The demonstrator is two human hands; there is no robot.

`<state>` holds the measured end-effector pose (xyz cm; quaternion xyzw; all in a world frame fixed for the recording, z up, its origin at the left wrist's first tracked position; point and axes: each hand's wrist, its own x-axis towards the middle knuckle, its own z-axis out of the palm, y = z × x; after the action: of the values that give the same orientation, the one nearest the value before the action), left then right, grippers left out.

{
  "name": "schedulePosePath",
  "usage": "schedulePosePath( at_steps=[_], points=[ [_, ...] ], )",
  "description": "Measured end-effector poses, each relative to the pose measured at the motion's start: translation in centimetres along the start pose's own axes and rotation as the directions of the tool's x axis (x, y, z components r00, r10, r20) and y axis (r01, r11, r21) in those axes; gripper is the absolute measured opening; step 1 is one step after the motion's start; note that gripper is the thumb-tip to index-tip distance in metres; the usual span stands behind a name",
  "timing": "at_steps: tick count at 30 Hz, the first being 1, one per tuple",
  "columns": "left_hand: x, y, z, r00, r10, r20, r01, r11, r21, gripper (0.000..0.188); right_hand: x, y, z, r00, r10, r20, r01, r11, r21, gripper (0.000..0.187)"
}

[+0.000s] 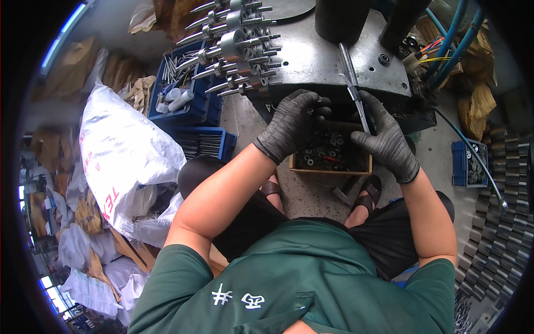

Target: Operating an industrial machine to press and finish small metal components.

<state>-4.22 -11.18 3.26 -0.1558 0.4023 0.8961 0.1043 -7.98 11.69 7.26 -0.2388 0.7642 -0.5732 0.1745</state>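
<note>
My right hand (pixel 385 136), in a dark grey glove, grips a slim stepped metal shaft (pixel 354 94) between thumb and fingers. The shaft tilts, its far end over the front edge of the metal worktop. My left hand (pixel 293 122), gloved alike, is curled to the left of the shaft and apart from it. Something small, dark and perhaps ring-shaped shows at its fingers, too dim to name. Below both hands, an open wooden drawer (pixel 331 171) holds many small bearings and dark rings.
On the metal worktop (pixel 303 61) stand a thick black column (pixel 340 19), a row of shaft assemblies (pixel 236 47) and a loose bearing (pixel 384 58). Blue crates (pixel 222 146) and a white sack (pixel 125 150) lie left. A hammer (pixel 346 190) rests between my feet; blue hoses (pixel 459 44) hang right.
</note>
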Motion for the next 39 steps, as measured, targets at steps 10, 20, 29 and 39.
schedulePosePath(
  at_steps=[10, 20, 29, 39],
  points=[
    [0.0, -0.1, -0.4, 0.996, 0.066, -0.052, -0.064, 0.997, 0.039, 0.015, -0.4, -1.6, -0.2, 0.955, -0.279, 0.105, 0.274, 0.682, -0.678, 0.068],
    [-0.3, 0.1, -0.9, 0.999, 0.039, -0.015, -0.039, 0.999, 0.011, 0.005, -0.1, -1.5, -0.1, 0.93, -0.342, 0.131, 0.322, 0.593, -0.738, 0.06],
    [1.4, -2.5, -1.9, 0.999, -0.023, -0.043, 0.009, 0.955, -0.298, 0.021, 2.6, -1.4, 0.3, 0.999, -0.052, -0.003, 0.05, 0.984, -0.172, 0.056],
    [1.5, -5.2, -2.4, 0.998, -0.04, 0.042, 0.022, 0.933, 0.36, 0.04, 11.5, -1.7, 4.8, 0.96, 0.269, 0.082, -0.277, 0.954, 0.115, 0.037]
  ],
)
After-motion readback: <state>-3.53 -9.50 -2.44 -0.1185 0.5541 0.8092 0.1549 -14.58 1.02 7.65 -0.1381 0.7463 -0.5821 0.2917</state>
